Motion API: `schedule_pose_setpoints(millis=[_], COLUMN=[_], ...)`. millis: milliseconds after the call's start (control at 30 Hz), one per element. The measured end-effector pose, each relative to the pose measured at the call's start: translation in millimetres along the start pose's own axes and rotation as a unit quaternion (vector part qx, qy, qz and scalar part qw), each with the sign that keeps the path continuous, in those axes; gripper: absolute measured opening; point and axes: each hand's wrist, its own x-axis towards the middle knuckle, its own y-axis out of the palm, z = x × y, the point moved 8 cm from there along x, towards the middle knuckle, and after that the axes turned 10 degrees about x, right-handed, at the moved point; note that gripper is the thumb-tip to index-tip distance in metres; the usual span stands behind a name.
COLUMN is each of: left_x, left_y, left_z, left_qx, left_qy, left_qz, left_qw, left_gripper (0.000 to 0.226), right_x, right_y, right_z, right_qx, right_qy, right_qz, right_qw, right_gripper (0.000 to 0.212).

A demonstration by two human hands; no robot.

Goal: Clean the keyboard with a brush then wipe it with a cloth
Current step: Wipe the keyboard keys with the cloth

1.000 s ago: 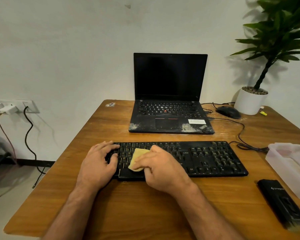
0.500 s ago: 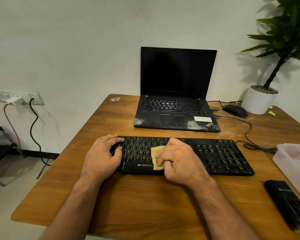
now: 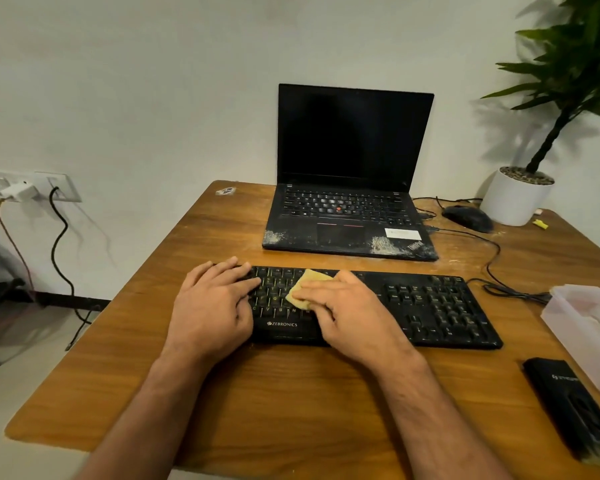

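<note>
1. Wall socket with white charger and black cable seen at far left, off the wooden table
2. Left hand laid flat on the left end of the black Zebronics keyboard, fingers straight, nothing gripped
3. Yellow cloth pressed onto the keys left of centre, held under the curled fingers of the right hand
4. Open ThinkPad laptop placed behind the keyboard, screen dark, dust visible on the palm rest
5. Black mouse and white plant pot located at back right
6. Translucent plastic container and black flat object, possibly the brush, seen at right edge
</note>
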Motion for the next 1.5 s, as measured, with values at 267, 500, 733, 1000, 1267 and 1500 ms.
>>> schedule_pose_setpoints(millis=[267, 500, 733, 1000, 1267, 1500], left_x=[0, 0, 0, -2, -2, -1], left_y=[1, 5, 9, 11, 7, 10], left_z=[13, 13, 15, 16, 16, 18], left_qx=[-0.026, -0.024, -0.032, -0.055, -0.083, -0.076], left_qy=[-0.046, -0.045, -0.051, -0.065, -0.074, -0.075], left_qz=[0.013, 0.030, 0.054, 0.065, 0.061, 0.064], left_qw=[0.999, 0.998, 0.997, 0.994, 0.992, 0.992], left_gripper=[0.052, 0.055, 0.058, 0.053, 0.058, 0.045], right_x=[20, 17, 44, 20, 6, 8], right_y=[14, 23, 9, -22, -36, 5], right_z=[8, 32, 5, -47, -61, 18], right_qx=[0.052, 0.020, -0.029, -0.055, -0.034, 0.080], right_qy=[0.063, -0.052, 0.027, 0.166, 0.208, 0.038], right_qz=[0.051, 0.095, -0.012, -0.077, -0.164, 0.075], right_qw=[0.995, 0.994, 0.999, 0.982, 0.964, 0.993], right_gripper=[0.038, 0.035, 0.035, 0.039, 0.028, 0.031])
